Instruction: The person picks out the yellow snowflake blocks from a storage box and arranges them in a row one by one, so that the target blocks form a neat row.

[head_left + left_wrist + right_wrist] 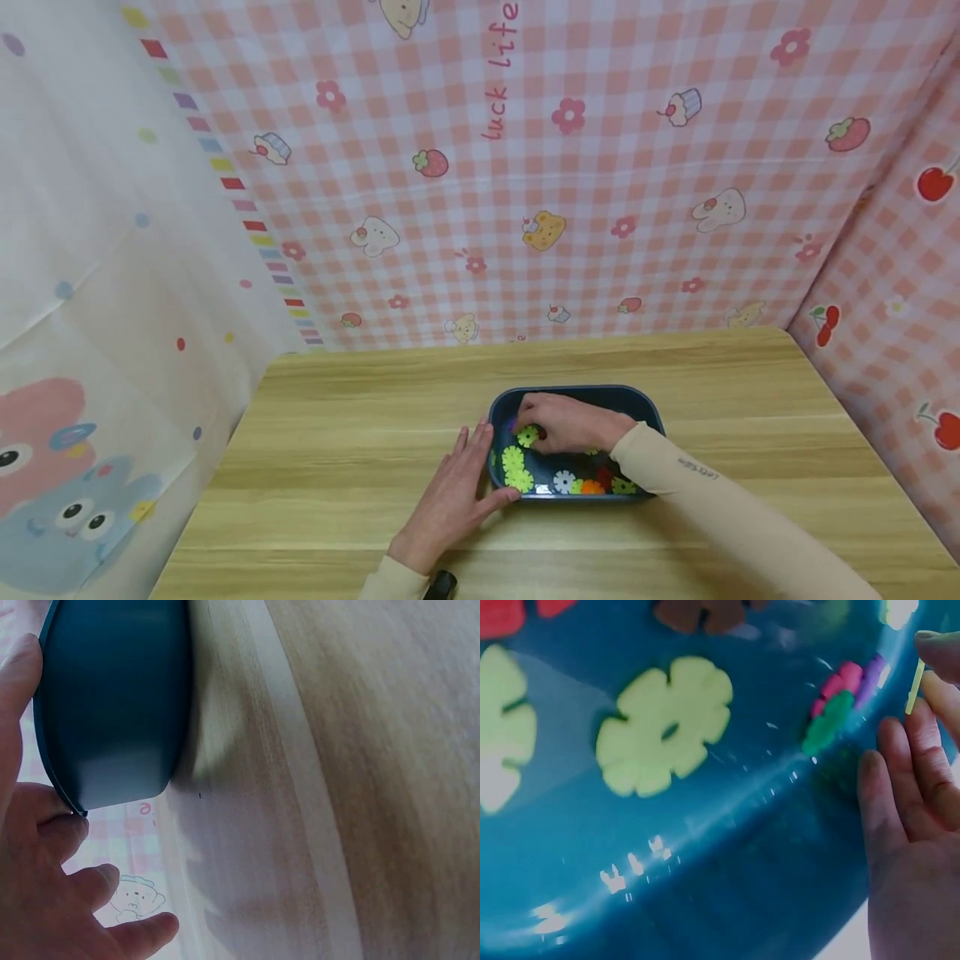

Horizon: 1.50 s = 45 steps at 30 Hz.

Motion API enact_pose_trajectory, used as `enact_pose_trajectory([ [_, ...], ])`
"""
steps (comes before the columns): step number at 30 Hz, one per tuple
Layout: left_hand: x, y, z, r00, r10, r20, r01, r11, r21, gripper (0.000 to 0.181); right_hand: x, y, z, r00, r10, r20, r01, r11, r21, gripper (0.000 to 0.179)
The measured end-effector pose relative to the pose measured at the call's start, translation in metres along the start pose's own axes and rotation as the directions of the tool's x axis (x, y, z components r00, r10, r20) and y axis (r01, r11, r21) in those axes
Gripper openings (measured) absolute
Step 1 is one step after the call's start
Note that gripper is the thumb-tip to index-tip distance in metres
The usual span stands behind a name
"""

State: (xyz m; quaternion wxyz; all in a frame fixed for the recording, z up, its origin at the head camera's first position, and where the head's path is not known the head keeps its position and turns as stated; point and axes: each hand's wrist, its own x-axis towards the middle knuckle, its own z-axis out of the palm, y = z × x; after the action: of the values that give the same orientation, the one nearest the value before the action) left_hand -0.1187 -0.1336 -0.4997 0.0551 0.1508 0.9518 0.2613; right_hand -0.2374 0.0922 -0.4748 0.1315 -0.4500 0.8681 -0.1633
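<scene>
A dark blue tray (577,389) with rounded corners stands on the table, holding several flower-shaped plastic pieces. My left hand (452,493) touches its near left corner, fingers spread, the index finger at the left rim and the thumb at the front rim. The left wrist view shows the tray's outer wall (112,705) beside that thumb. My right hand (573,422) reaches inside the tray and pinches a yellow-green flower-shaped piece (528,436); in the right wrist view only the thin edge of this piece (915,686) shows between thumb and fingers.
Yellow-green pieces (516,471) lie at the tray's left end. A white piece (564,482) and an orange piece (592,487) lie along its front side. Pink, green (829,722) and purple pieces sit near the wall. A patterned cloth (525,183) hangs behind the wooden table (360,417).
</scene>
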Motion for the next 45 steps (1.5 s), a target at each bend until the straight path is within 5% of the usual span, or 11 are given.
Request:
enact_pose_trajectory([
  [9,0.000,0.001,0.001,1.000,0.021,-0.016,-0.021,1.000,-0.003,0.095,-0.024,-0.009,-0.026,0.997,0.065,-0.042,-0.064,0.997,0.032,0.032],
  [19,0.000,0.000,-0.002,0.999,0.041,-0.021,-0.040,0.998,0.044,0.093,-0.056,-0.022,-0.037,0.983,0.000,-0.182,0.006,0.999,0.034,0.032],
  [34,0.007,-0.008,-0.011,0.990,0.123,-0.063,-0.117,0.989,0.087,0.059,-0.089,-0.048,-0.021,0.947,-0.071,-0.313,0.105,0.990,0.093,0.034],
  [45,0.010,-0.018,-0.013,0.982,0.180,-0.052,-0.177,0.983,0.054,0.063,-0.101,-0.067,0.007,0.897,-0.147,-0.417,0.206,0.974,0.099,0.032],
])
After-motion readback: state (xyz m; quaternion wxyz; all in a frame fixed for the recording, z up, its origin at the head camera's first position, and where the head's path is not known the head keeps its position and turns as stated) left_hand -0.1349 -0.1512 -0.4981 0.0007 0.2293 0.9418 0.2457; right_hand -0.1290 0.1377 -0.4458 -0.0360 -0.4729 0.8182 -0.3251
